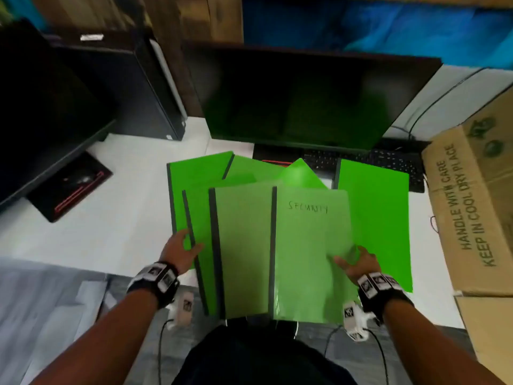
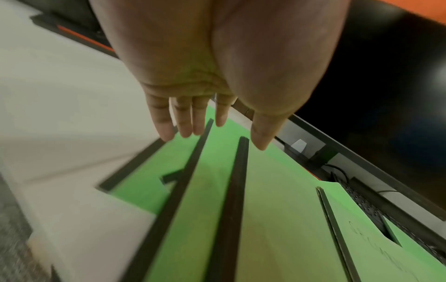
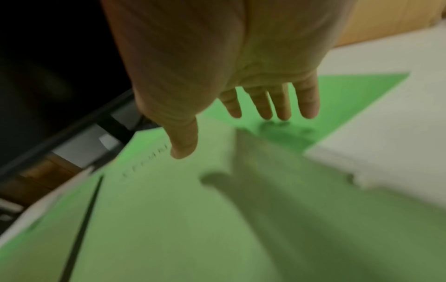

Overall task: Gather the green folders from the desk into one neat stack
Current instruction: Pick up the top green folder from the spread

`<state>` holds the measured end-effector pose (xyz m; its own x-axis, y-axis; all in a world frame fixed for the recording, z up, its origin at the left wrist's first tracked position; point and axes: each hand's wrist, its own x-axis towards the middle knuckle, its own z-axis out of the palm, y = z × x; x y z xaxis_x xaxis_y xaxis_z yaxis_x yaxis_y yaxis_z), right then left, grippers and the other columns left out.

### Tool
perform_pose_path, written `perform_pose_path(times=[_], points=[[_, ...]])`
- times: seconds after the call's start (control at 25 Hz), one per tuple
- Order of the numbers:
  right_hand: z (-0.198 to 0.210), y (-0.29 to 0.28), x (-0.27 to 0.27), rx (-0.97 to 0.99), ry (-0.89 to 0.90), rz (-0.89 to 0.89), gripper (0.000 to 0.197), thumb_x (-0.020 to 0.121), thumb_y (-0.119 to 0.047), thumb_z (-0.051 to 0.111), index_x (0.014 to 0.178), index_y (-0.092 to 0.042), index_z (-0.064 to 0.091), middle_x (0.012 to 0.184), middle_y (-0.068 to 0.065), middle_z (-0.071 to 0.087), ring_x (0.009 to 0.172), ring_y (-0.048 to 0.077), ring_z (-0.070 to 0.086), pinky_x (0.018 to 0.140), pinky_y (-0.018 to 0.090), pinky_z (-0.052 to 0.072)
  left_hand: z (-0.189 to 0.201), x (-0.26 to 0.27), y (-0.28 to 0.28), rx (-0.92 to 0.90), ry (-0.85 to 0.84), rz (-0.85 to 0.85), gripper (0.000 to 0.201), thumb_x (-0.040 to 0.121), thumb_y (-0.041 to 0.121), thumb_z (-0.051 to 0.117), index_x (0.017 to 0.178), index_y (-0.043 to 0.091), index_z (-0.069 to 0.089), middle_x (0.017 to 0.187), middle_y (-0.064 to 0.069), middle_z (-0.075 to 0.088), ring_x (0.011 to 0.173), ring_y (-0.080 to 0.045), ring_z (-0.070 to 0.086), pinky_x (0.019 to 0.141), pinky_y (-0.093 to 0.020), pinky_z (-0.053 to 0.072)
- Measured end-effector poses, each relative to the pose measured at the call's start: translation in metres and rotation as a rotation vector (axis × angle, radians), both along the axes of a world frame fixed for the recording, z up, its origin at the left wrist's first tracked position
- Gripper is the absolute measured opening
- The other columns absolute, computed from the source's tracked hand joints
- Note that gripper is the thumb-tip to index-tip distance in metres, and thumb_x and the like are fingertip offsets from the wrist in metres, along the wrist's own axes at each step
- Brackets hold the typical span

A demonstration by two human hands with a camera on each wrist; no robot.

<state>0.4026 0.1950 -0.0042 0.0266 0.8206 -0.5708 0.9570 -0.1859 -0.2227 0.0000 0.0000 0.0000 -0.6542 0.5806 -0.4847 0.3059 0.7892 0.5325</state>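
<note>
Green folders (image 1: 241, 245) lie fanned and overlapping on the white surface (image 1: 111, 218), at 6 o'clock from the monitor (image 1: 299, 98). The left hand (image 1: 180, 250), released with fingers straight, rests at their 9 o'clock edge. The right hand (image 1: 358, 263), also released, rests flat on the folder marked "SECURITY" (image 1: 308, 245).

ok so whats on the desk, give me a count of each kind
green folders: 7 that show, overlapping
monitors: 2
keyboard: 1
computer tower: 1
cardboard box: 1
total: 12
</note>
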Motion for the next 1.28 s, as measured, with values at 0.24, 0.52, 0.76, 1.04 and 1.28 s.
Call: perform_pose_path(times=[0.24,0.52,0.76,1.04,1.28], points=[[-0.009,-0.011,-0.070,-0.022,-0.116,-0.165,0.105,0.063,-0.063,0.072,0.141,-0.008,0.027,0.144,0.024,0.031,0.131,0.042,0.031,0.103,0.052,0.034,0.000,0.032,0.048,-0.132,-0.065,0.172,0.100,0.079,0.041,0.075,0.156,0.018,0.016,0.163,-0.013,0.019,0.147,-0.036,0.025,0.116,-0.052,0.029],[-0.020,-0.011,-0.100,0.048,-0.005,-0.106,0.103,0.059,-0.062,0.074,0.138,-0.008,0.035,0.138,0.022,0.041,0.127,0.039,0.039,0.101,0.048,0.039,0.002,0.027,0.058,-0.237,-0.134,0.321,0.109,0.077,0.041,0.077,0.156,0.017,0.006,0.161,-0.015,0.022,0.145,-0.038,0.029,0.113,-0.053,0.033],[-0.016,-0.014,-0.137,-0.060,0.106,-0.112,0.096,0.058,-0.064,0.074,0.131,-0.007,0.048,0.130,0.018,0.052,0.120,0.036,0.050,0.100,0.044,0.045,-0.002,0.024,0.066,-0.295,-0.164,0.359,0.118,0.063,0.050,0.084,0.153,0.014,0.017,0.153,-0.015,0.033,0.136,-0.038,0.040,0.107,-0.055,0.040],[-0.038,-0.020,-0.159,-0.174,0.262,-0.166,0.095,0.040,-0.074,0.071,0.110,-0.011,0.065,0.113,0.011,0.068,0.100,0.031,0.066,0.086,0.045,0.054,-0.001,0.034,0.067,-0.221,-0.228,0.342,0.090,0.052,0.052,0.088,0.126,0.012,0.057,0.124,-0.010,0.062,0.102,-0.029,0.063,0.086,-0.040,0.056],[0.013,-0.020,-0.153,-0.252,0.487,-0.320,0.062,0.066,-0.034,0.084,0.116,-0.005,0.064,0.115,0.005,0.068,0.107,0.028,0.064,0.096,0.035,0.047,0.013,0.043,0.069,0.098,-0.288,0.389,0.048,0.074,0.031,0.082,0.110,0.011,0.058,0.102,-0.007,0.067,0.088,-0.027,0.062,0.074,-0.033,0.052]])
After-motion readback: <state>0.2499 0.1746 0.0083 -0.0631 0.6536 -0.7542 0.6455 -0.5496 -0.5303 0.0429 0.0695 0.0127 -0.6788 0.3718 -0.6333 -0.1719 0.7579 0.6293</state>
